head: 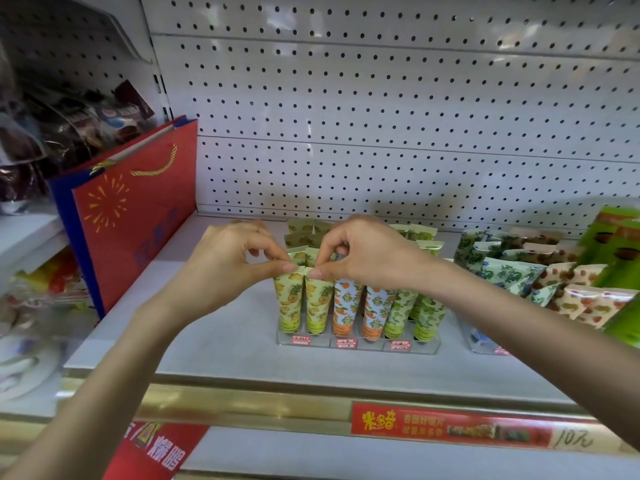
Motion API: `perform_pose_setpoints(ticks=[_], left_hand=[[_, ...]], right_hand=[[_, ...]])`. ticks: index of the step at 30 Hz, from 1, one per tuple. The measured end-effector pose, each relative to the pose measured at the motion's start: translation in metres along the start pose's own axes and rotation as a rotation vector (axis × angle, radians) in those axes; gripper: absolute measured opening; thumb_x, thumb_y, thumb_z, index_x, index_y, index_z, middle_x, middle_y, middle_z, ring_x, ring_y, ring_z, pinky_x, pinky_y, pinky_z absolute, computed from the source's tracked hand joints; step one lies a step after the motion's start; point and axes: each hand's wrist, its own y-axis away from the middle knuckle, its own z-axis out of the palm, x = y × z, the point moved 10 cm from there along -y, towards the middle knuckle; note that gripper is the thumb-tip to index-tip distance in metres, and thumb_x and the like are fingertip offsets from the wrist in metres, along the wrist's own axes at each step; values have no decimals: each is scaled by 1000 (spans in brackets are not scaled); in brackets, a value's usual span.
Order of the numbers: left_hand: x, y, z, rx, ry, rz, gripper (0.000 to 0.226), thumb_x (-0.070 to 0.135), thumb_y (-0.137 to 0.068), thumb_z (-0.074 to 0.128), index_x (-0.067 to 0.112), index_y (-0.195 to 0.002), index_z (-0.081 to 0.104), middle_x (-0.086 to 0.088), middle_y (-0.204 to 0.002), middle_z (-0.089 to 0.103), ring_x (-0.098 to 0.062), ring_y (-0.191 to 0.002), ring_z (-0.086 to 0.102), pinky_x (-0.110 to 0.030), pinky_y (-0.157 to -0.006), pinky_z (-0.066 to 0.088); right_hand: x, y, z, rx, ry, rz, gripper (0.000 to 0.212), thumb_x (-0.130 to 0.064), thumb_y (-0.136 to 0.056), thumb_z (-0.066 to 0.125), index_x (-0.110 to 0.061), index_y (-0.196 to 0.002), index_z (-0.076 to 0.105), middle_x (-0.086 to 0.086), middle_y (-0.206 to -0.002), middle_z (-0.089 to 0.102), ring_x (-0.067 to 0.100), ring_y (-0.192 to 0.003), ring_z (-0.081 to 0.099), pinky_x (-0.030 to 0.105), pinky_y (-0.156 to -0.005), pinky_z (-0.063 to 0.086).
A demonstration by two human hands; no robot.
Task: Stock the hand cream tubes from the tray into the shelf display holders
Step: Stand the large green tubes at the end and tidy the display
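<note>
While left hand [225,258] pinches leftmost pineapple tube [289,303] at top, right hand [367,251] pinches neighbouring tube [317,303]

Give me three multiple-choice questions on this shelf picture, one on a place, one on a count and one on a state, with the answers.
1. Where does the red gift bag stand relative to the clear holder?
A) to its left B) to its right C) on top of it

2. How many front-row tubes stand in the holder?
A) four B) six C) nine

3. What are the left hand and right hand doing?
A) lying flat B) lifting the bag C) pinching the tops of the pineapple tubes

Answers:
1 A, the bag stands left of the holder.
2 B, there are two pineapple, two orange and two green.
3 C, each hand's thumb and fingertips close on a tube top.
</note>
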Motion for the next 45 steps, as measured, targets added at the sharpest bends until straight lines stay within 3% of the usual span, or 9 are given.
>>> perform_pose_setpoints(ticks=[7,10,13,20,25,28,31,38,45], left_hand=[[0,0,0,5,13,-3,40,68,-61,56,39,-85,68,16,-82,61,-13,-76,54,-33,-71,42],[-1,0,-1,5,36,-12,38,68,-61,58,39,-83,69,17,-81,62,-14,-76,55,-34,-72,43],[-1,0,-5,25,62,-47,27,62,-64,69,36,-71,72,14,-79,63,-13,-78,55,-36,-74,44],[-6,-9,-13,62,59,-92,13,46,-69,70,36,-77,72,8,-84,65,-12,-86,58,-40,-80,46],[-12,-15,-1,-17,-8,-85,28,63,-60,64,40,-75,69,13,-79,64,-14,-79,56,-37,-74,46],[-12,-18,1,-20,-10,-74,10,42,-70,76,34,-75,72,10,-79,65,-17,-77,55,-39,-74,46],[-10,-19,2,-26,-8,-60,4,27,-73,75,30,-75,73,9,-78,64,-16,-76,53,-34,-72,44],[-11,-22,5,-43,18,-62,5,25,-74,74,29,-73,72,12,-79,62,-4,-75,50,-16,-67,37],[-13,-22,10,-65,121,-84,6,26,-72,72,23,-78,74,8,-77,61,-2,-70,49,-11,-64,36]], right_hand=[[2,0,1,-15,-40,25,17,-39,-78,72,-29,-67,64,-30,-39,45,-19,-45,43,18,-50,24],[5,-3,-1,12,-38,19,20,-44,-76,72,-29,-64,66,-14,-41,44,-3,-44,42,20,-50,27],[8,-5,-10,47,-84,16,20,-43,-79,70,-28,-65,68,-11,-46,42,2,-46,38,17,-49,29],[18,-10,-22,94,-11,56,7,-39,-80,70,-32,-80,70,-12,-67,49,4,-60,44,22,-56,32],[17,-10,-15,88,42,48,7,-38,-81,70,-31,-79,69,-13,-64,46,2,-58,42,20,-54,31],[17,-11,-14,93,41,47,9,-37,-81,70,-32,-74,67,-12,-62,47,4,-57,42,21,-55,33],[18,-11,-13,94,23,43,10,-37,-80,71,-32,-73,66,-12,-60,47,4,-56,42,21,-55,33],[18,-10,-12,91,-33,36,7,-34,-80,72,-28,-77,71,-12,-56,43,4,-52,39,19,-53,30],[22,-11,-12,103,-59,37,7,-34,-79,73,-27,-78,73,-17,-46,46,-4,-48,43,17,-52,29]])
